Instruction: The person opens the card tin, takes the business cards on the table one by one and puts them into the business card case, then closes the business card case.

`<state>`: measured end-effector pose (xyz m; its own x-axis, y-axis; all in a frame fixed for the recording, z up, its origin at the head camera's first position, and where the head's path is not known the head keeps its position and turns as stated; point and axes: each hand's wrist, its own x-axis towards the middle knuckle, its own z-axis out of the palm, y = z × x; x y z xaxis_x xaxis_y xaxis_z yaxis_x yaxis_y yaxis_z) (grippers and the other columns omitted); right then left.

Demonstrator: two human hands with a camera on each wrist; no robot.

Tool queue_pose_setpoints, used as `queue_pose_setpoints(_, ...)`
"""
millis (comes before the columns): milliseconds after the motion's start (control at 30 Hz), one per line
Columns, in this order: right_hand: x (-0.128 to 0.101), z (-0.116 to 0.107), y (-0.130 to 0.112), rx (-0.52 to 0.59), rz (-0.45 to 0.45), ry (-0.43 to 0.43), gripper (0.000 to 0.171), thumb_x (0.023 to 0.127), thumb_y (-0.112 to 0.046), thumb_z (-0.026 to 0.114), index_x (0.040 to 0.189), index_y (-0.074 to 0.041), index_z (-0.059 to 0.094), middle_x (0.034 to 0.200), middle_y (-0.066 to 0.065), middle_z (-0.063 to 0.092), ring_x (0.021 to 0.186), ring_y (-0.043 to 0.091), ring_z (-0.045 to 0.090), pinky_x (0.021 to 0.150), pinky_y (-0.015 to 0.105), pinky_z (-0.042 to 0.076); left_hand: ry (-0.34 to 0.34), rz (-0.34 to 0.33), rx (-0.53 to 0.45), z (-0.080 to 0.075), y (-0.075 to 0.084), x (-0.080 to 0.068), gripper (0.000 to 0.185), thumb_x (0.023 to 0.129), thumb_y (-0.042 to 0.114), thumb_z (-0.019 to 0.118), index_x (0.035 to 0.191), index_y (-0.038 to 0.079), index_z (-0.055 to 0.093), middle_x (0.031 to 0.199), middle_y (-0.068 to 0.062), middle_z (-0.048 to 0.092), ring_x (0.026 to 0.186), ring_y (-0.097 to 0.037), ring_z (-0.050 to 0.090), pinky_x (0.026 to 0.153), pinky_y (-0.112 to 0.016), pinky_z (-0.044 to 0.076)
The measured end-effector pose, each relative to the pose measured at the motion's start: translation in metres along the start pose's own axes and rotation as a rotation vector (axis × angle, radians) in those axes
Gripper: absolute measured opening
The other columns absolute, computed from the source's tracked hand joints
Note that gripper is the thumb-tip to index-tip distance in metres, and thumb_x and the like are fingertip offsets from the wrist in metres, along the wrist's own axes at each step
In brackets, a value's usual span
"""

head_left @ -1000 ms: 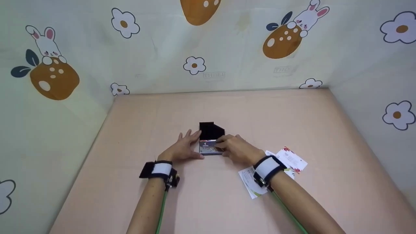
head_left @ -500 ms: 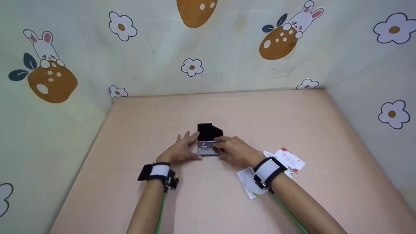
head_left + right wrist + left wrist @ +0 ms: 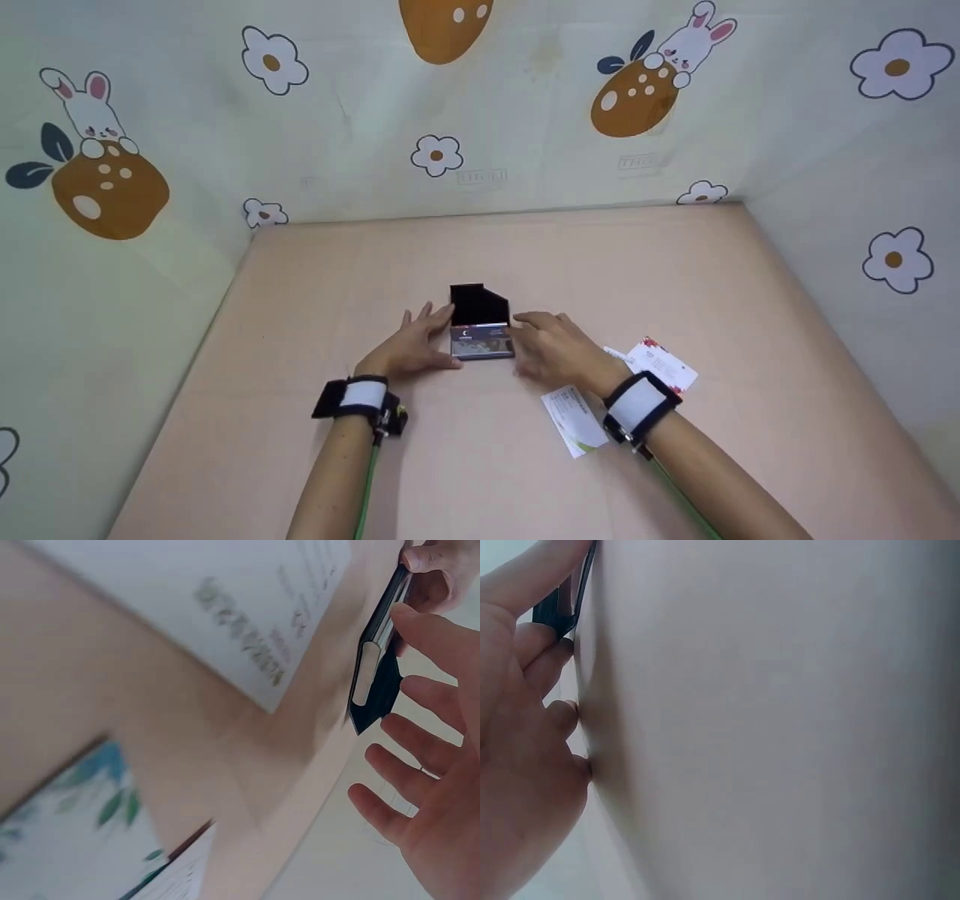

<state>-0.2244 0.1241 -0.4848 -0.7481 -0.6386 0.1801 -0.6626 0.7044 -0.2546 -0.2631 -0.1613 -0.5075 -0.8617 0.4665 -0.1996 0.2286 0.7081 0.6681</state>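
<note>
A black business card case (image 3: 480,306) lies on the table with its lid folded back. Inside is a stack of cards; the top card (image 3: 480,339) is dark with a printed picture. My left hand (image 3: 409,341) holds the case by its left side, thumb at the near corner and forefinger by the lid. The right wrist view shows the left thumb (image 3: 429,556) over the case's edge. My right hand (image 3: 562,349) is just right of the case with fingers extended and spread. In that same wrist view the right thumb (image 3: 431,634) overlaps the case's edge.
Several loose business cards lie to the right: a white card (image 3: 574,421) below my right wrist, and a card with red flowers (image 3: 664,364) farther right. The right wrist view shows a card with green leaves (image 3: 90,817). Patterned fabric walls (image 3: 345,150) border the table.
My right hand's fingers have come off the top card and moved right, beside the case. The left hand stays at the case. The whole view has shifted slightly.
</note>
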Motion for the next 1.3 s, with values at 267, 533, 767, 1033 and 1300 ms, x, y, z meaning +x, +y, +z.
queue_pose_setpoints(267, -0.030, -0.008, 0.010, -0.021, 0.042, 0.003, 0.055, 0.089, -0.030, 0.076, 0.136, -0.005, 0.062, 0.145, 0.017, 0.055, 0.136, 0.034, 0.051, 0.108, 0.056, 0.046, -0.004, -0.012, 0.001, 0.004, -0.001, 0.000, 0.102, 0.081, 0.034, 0.083, 0.160, 0.015, 0.021, 0.168, -0.004, 0.020, 0.158, -0.029, -0.003, 0.127, -0.051, -0.014)
queue_pose_setpoints(533, -0.044, -0.014, 0.016, -0.052, 0.078, 0.037, 0.058, 0.085, -0.030, 0.080, 0.134, -0.006, 0.063, 0.143, 0.016, 0.057, 0.136, 0.035, 0.051, 0.107, 0.058, 0.046, -0.004, -0.013, -0.003, 0.002, -0.002, -0.001, 0.102, 0.082, 0.036, 0.082, 0.160, 0.017, 0.020, 0.168, -0.003, 0.019, 0.158, -0.028, -0.005, 0.127, -0.050, -0.014)
queue_pose_setpoints(767, -0.052, -0.019, 0.016, -0.088, 0.086, 0.052, 0.059, 0.083, -0.033, 0.082, 0.133, -0.008, 0.064, 0.144, 0.016, 0.056, 0.136, 0.034, 0.051, 0.102, 0.055, 0.048, -0.013, -0.021, -0.003, 0.002, -0.002, -0.001, 0.103, 0.081, 0.037, 0.082, 0.161, 0.017, 0.020, 0.169, -0.003, 0.018, 0.158, -0.029, -0.005, 0.127, -0.050, -0.013)
queue_pose_setpoints(1033, -0.068, -0.024, 0.020, -0.099, 0.130, 0.073, 0.060, 0.082, -0.032, 0.082, 0.133, -0.008, 0.064, 0.145, 0.016, 0.055, 0.136, 0.034, 0.051, 0.102, 0.056, 0.047, -0.010, -0.015, 0.010, 0.000, 0.000, 0.000, 0.102, 0.081, 0.036, 0.082, 0.160, 0.017, 0.021, 0.168, -0.001, 0.019, 0.159, -0.028, -0.004, 0.128, -0.048, -0.013)
queue_pose_setpoints(1300, -0.084, -0.028, 0.022, -0.132, 0.135, 0.119, 0.059, 0.079, -0.029, 0.085, 0.130, -0.005, 0.066, 0.140, 0.019, 0.059, 0.132, 0.035, 0.055, 0.096, 0.056, 0.050, -0.011, -0.031, 0.009, 0.000, 0.000, 0.000, 0.102, 0.082, 0.037, 0.081, 0.161, 0.019, 0.019, 0.169, -0.001, 0.017, 0.158, -0.026, -0.005, 0.128, -0.048, -0.013)
